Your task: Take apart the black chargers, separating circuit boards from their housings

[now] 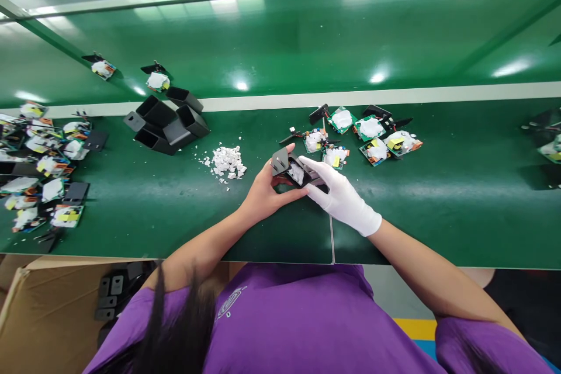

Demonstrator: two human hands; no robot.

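Observation:
Between both hands, just above the green bench, is a black plastic adapter housing (302,179) with a white-coated circuit board (296,173) inside its opening. A black pronged plug cover (279,162) tilts up at the housing's left end. My left hand (266,190), bare, grips the housing from the left with thumb below. My right hand (335,194), in a white glove, closes on it from the right. Behind the hands lie loose circuit boards (314,140) with white pads and black plug covers.
A pile of white flakes (228,162) lies left of my hands. Empty black housings (169,123) stand farther left, near a heap of circuit boards (52,163). More boards (376,150) lie to the right. A cardboard box (56,310) with black parts sits below the bench edge.

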